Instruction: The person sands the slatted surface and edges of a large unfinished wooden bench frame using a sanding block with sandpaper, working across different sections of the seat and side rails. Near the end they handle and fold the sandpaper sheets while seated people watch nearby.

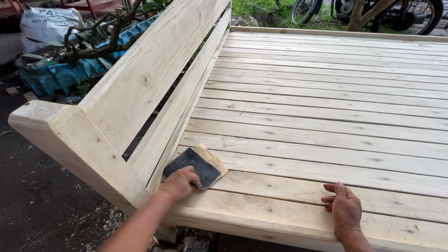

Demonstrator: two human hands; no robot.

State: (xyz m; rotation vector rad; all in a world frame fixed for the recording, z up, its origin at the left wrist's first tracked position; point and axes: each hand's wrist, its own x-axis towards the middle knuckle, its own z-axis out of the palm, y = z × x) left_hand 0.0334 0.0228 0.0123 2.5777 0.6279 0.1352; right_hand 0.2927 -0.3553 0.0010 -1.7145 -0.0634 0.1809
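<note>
Where slats meet rail — left hand [179, 183] on sandpaper [198, 165].

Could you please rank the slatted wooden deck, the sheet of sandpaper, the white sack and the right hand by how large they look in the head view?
1. Slatted wooden deck
2. White sack, though it lies farther away
3. Sheet of sandpaper
4. Right hand, close to the sandpaper in apparent size, so unsure
</note>
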